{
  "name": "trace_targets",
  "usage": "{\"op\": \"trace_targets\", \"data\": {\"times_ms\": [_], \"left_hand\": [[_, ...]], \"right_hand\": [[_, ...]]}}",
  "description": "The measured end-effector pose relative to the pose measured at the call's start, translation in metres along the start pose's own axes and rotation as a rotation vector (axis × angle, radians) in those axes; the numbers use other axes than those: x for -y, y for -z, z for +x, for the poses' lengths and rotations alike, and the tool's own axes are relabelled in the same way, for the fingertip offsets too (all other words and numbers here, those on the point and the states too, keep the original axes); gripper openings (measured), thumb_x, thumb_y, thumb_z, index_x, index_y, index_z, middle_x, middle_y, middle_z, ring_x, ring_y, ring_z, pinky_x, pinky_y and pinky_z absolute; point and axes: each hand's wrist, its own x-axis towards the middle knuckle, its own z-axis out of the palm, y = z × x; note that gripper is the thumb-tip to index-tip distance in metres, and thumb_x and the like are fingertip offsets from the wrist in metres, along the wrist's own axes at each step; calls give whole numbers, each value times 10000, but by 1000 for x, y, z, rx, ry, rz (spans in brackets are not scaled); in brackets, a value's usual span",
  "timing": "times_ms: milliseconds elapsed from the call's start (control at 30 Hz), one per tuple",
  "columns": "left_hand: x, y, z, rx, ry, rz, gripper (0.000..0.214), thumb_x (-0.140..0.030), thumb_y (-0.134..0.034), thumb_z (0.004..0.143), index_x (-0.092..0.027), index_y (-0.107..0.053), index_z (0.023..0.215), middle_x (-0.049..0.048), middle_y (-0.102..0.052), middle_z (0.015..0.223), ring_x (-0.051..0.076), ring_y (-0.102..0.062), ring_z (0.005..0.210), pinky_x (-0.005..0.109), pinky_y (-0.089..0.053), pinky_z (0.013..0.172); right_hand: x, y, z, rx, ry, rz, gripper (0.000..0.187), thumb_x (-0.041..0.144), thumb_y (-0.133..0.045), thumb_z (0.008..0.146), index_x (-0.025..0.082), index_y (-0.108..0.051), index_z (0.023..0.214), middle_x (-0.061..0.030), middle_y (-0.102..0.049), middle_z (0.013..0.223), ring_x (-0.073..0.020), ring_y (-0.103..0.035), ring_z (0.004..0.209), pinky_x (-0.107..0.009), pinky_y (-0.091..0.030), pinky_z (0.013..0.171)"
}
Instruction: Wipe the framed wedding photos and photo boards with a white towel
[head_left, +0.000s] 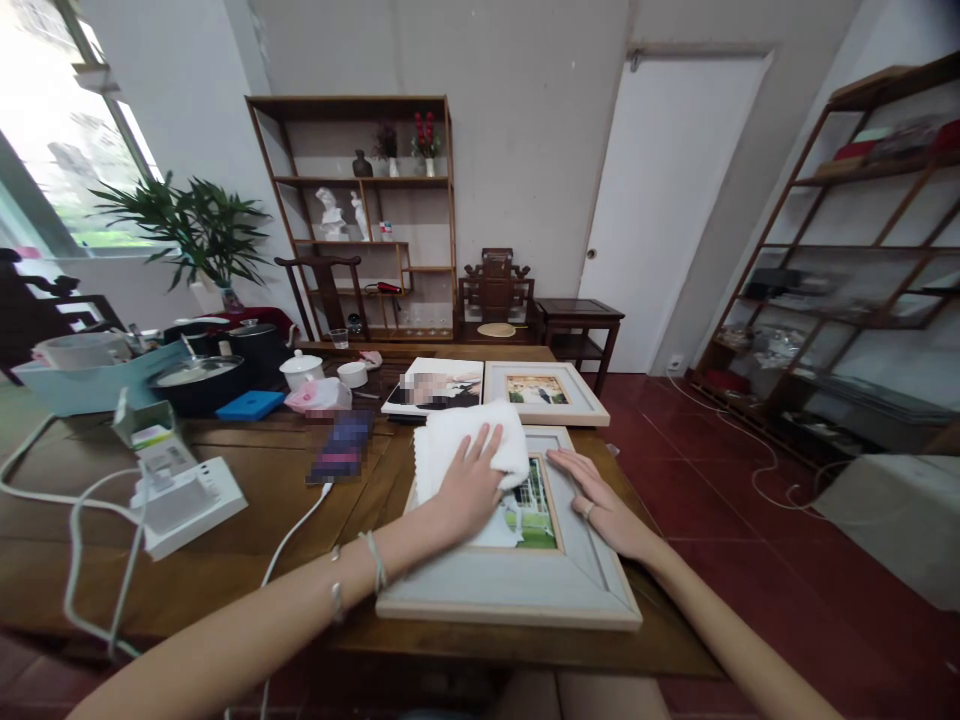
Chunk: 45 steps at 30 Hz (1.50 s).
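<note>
A: Where is the framed picture (525, 575) now?
B: It lies flat on the wooden table (367, 505), close to the edge nearest the person. Its border is pale grey, with a light wood rim.

A: And what does the left hand (471, 492) do?
B: It lies palm down upon a white towel (436, 455), with the fingers a little spread. The towel covers the upper left part of the frame and some of the photo inside.

A: Does the right hand (602, 502) hold something also?
B: It rests on the right border of the same frame, fingers stretched and almost side by side. On one finger there is a ring (589, 511).

A: Which things are around?
B: Just behind is a second framed picture (544, 393), and to the left of it a flat picture panel (436, 387). Farther left lies a phone (342, 447), blurred, with a white cable (292, 532) at its near end. Near the phone stands a white lidded cup (301, 372).
</note>
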Motion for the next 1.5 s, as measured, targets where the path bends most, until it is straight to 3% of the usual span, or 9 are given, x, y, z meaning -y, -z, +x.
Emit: {"op": "trace_targets", "data": {"times_ms": [200, 433, 567, 733, 867, 1000, 1167, 1367, 1500], "left_hand": [[0, 2, 16, 64, -145, 20, 296, -202, -447, 861, -154, -621, 1095, 126, -197, 1476, 319, -131, 1355, 528, -174, 1055], [-46, 46, -56, 295, -343, -25, 264, -226, -478, 831, -109, -662, 980, 209, -350, 1388, 362, -371, 1249, 496, -395, 928], [-60, 53, -80, 286, -336, -103, 283, -234, -526, 810, -126, -642, 1044, 203, -338, 1394, 371, -381, 1239, 494, -396, 935], [-50, 32, -53, 271, -210, -78, 306, -242, -487, 840, -127, -623, 1089, 187, -230, 1447, 396, -244, 1304, 575, -308, 970], [-23, 11, -9, 121, -80, 32, 323, -225, -467, 853, -124, -604, 1128, 186, -228, 1452, 390, -196, 1322, 591, -244, 1000], [-6, 3, 18, 13, -108, 73, 328, -218, -423, 875, -115, -598, 1133, 188, -217, 1456, 365, -156, 1340, 570, -204, 1028], [-31, 23, -2, 179, -198, 44, 330, -190, -425, 853, -74, -614, 1097, 233, -284, 1415, 399, -260, 1296, 579, -293, 975], [-71, 57, -53, 453, -282, 9, 387, -195, -667, 672, -55, -641, 1032, 285, -333, 1365, 440, -376, 1215, 527, -403, 900], [-72, 61, -52, 428, -242, 0, 343, -240, -536, 809, -82, -603, 1107, 243, -333, 1385, 395, -355, 1249, 530, -379, 931]], "right_hand": [[-1, 0, 0, -7, -7, 3, 613, 129, -412, 744, 274, -365, 1338, -65, -365, 1394, -269, -249, 1323, -534, -177, 1092], [-1, 0, -1, -7, -2, -21, 562, 195, -397, 792, 244, -354, 1350, -84, -352, 1406, -267, -252, 1325, -521, -190, 1090], [0, 0, -1, -6, -11, -19, 591, 151, -400, 772, 260, -349, 1351, -76, -355, 1404, -257, -247, 1329, -528, -179, 1091], [0, 1, -1, 3, 1, -15, 544, 225, -395, 814, 257, -340, 1354, -81, -355, 1403, -266, -246, 1332, -524, -191, 1090], [0, 0, -1, -12, -35, 2, 569, 191, -401, 789, 269, -344, 1350, -79, -341, 1406, -270, -241, 1336, -536, -182, 1088], [0, -2, 0, -15, -84, 18, 659, 103, -407, 705, 256, -354, 1343, -75, -335, 1405, -256, -241, 1337, -522, -162, 1099], [2, -2, 1, -11, -126, 37, 675, 90, -399, 694, 242, -341, 1349, -80, -318, 1413, -241, -222, 1348, -514, -151, 1105], [-2, 0, 1, -14, -35, 16, 533, 182, -411, 799, 251, -395, 1328, -83, -352, 1419, -257, -248, 1341, -530, -167, 1099], [-8, -1, 2, -22, 20, 32, 440, 308, -428, 854, 259, -469, 1289, -75, -387, 1420, -264, -243, 1350, -538, -159, 1100]]}}
